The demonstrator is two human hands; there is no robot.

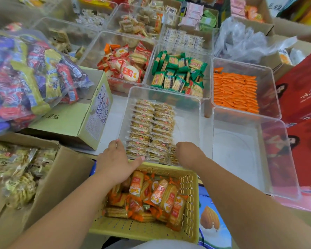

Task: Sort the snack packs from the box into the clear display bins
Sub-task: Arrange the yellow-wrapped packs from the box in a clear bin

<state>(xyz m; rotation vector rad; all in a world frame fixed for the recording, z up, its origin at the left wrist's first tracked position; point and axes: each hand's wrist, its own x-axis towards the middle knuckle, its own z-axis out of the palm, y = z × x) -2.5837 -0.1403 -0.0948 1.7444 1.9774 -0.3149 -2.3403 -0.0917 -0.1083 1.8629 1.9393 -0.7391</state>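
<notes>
The white surface in front of me carries clear bins set close together. The middle bin holds two neat rows of clear-wrapped packs. Just right of it stands an empty bin. Behind those sit a bin of orange packs, a bin of green packs and a bin of red-and-white packs. A printed cardboard box lies at the left, near the middle bin.

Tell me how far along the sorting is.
Done: green-pack bin and orange-pack bin look stocked. In hand: left hand and right hand are at the near end of the two rows in the front bin. Left: the empty bin beside it, and packs in the cardboard box.
</notes>
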